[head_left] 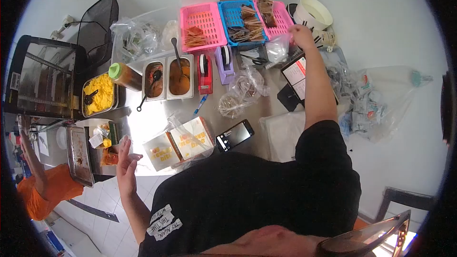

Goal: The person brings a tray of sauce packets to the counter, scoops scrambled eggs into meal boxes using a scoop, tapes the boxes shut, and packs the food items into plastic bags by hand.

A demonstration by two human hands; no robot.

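My left hand (126, 165) is raised at the counter's front edge, fingers apart, holding nothing, left of the two printed paper boxes (191, 139). My right hand (302, 36) reaches to the back right, its fingers pressed together beside the right pink basket (284, 19) and a clear plastic bag (278, 50). What its fingers hold, if anything, is too small to tell. Below that forearm stands a tablet-like device with a lit screen (296, 77). A phone (234, 135) lies near my body, right of the boxes.
Two sauce pans (180, 85) with ladles, a yellow food tray (99, 94) and a green-capped bottle (125, 76) stand left. Tape dispensers (205, 74), a blue basket (241, 39) and a left pink basket (202, 14) are central. A co-worker in orange (53, 188) is far left.
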